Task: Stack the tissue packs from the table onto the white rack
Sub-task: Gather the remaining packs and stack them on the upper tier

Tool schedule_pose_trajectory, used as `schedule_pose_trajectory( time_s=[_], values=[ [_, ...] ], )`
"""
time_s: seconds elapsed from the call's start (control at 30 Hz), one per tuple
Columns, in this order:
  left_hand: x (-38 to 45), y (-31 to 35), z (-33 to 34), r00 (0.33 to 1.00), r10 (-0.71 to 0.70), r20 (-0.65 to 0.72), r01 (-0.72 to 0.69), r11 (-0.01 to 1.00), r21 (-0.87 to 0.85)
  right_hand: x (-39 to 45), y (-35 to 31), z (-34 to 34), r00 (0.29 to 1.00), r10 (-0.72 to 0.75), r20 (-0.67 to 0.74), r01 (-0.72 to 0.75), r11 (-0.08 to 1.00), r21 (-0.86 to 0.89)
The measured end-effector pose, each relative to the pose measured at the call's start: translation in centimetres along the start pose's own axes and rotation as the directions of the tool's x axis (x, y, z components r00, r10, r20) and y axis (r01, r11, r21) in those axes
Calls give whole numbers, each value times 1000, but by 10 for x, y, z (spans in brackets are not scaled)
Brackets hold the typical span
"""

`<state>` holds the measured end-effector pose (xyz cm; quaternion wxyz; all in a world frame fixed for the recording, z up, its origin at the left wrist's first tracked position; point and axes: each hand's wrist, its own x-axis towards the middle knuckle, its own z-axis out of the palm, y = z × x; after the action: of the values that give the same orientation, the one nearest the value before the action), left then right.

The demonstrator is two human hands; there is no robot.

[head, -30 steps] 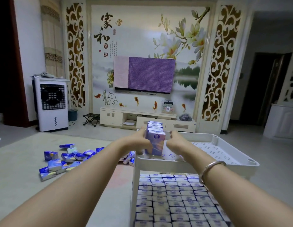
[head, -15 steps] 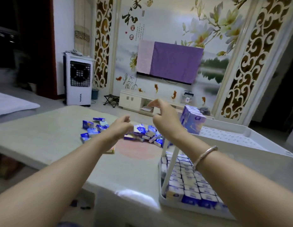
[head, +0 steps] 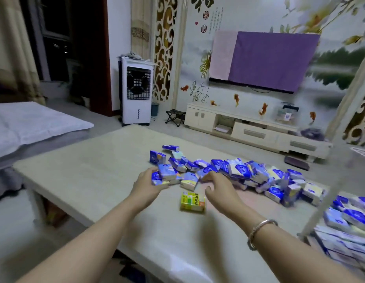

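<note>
A heap of several blue-and-white tissue packs [head: 234,172] lies across the pale table [head: 91,170]. My left hand [head: 150,185] is at the heap's near left end, fingers spread against the nearest packs [head: 167,174]. My right hand [head: 218,186] hovers over the heap's near edge, fingers curled and apart, holding nothing. The white rack [head: 328,193] shows blurred at the right edge, with stacked packs [head: 349,217] on its lower shelf.
A yellow-green box [head: 193,201] sits on the table between my hands. A white air cooler [head: 136,92], a TV cabinet [head: 255,129] and a small folding stool [head: 175,117] stand beyond the table. A bed [head: 28,123] is at the left.
My view swung left from the rack to the table. Both hands left the pack stack set on the rack's top shelf and came down to the heap of loose packs.
</note>
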<state>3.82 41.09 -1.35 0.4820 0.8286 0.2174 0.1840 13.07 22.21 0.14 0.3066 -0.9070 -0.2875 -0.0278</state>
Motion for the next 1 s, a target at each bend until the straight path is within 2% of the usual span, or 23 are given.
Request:
schedule_pose_trajectory(
  time_s=[0.1, 0.27, 0.33, 0.4, 0.47, 0.57, 0.63, 0.77, 0.83, 0.9, 1.0],
  values=[
    [49, -26, 10, 1000, 19, 16, -22, 989, 145, 41, 10, 31, 998, 20, 64, -19, 1000, -16],
    [106, -47, 39, 998, 7, 67, -24, 966, 256, 101, 20, 67, 985, 41, 168, -23, 994, -110],
    [111, -55, 52, 993, -8, 118, -40, 917, 398, 113, 22, 78, 973, 72, 217, -38, 987, -154],
    [111, -63, 61, 995, 67, 75, -97, 839, 535, 118, 24, 85, 953, 119, 279, -54, 971, -232],
    [106, -66, 62, 988, 156, 2, -131, 826, 548, 118, 26, 86, 953, 140, 270, -61, 957, -284],
    [93, -70, 57, 988, 151, -30, -113, 846, 521, 107, 26, 80, 976, 135, 171, -93, 968, -232],
    [77, -64, 52, 989, 133, -67, -90, 889, 449, 95, 20, 68, 985, 128, 116, -117, 988, -98],
    [48, -24, 39, 989, 127, -70, -116, 983, 142, 63, -2, 28, 991, 110, 77, -125, 968, 218],
    [30, 10, 27, 993, 105, -49, -107, 993, -53, 44, -19, -2, 989, 127, 71, -145, 914, 379],
    [9, 48, 15, 996, 83, -16, -84, 959, -272, 22, -39, -36, 988, 140, 64, -153, 832, 533],
    [-32, 104, 2, 998, 37, 45, -16, 915, -402, -15, -68, -88, 990, 133, 53, -132, 708, 694]
  ],
)
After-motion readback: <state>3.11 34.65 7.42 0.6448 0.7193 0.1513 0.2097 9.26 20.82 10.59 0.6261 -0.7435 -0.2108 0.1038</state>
